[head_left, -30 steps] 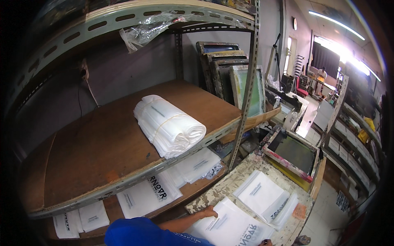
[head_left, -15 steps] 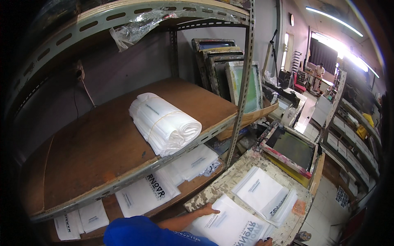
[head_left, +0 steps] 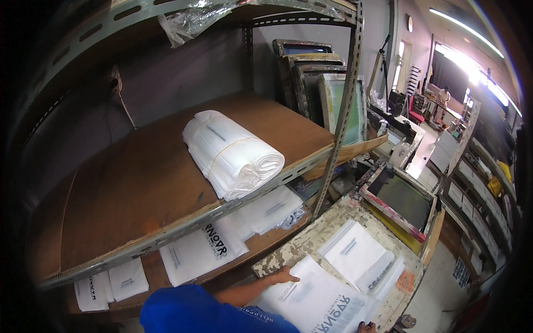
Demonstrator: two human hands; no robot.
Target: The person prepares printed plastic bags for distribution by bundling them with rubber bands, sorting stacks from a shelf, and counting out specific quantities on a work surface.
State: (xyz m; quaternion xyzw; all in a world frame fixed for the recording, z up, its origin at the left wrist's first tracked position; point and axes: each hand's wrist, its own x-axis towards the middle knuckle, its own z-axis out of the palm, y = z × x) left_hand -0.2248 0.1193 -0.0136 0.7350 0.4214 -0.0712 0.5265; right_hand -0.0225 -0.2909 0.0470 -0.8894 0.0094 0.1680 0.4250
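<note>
My left hand [head_left: 284, 275] grips the far left edge of a stack of translucent white printed bags [head_left: 313, 294], thumb lying on top. At the near right corner of that stack is my right hand [head_left: 366, 327], cut off by the lower border; its fingertips curl over the bag edge. The stack rests over a paint-stained worktable [head_left: 288, 251]. Just beyond it, touching or nearly so, lies a second stack of white bags [head_left: 355, 252], its right edge folded over.
A metal-framed shelf [head_left: 266, 191] holds a banded roll of white bags [head_left: 233, 152]; more flat bags [head_left: 202, 250] lie on the level below. Screen-printing frames [head_left: 341, 105] lean behind the post. Another frame [head_left: 401, 201] sits at the table's far end. A person [head_left: 444, 97] stands far off.
The whole view has shifted a little, so the shelf and table sit further right and higher. Both hands keep their hold on the bag stack, with little movement.
</note>
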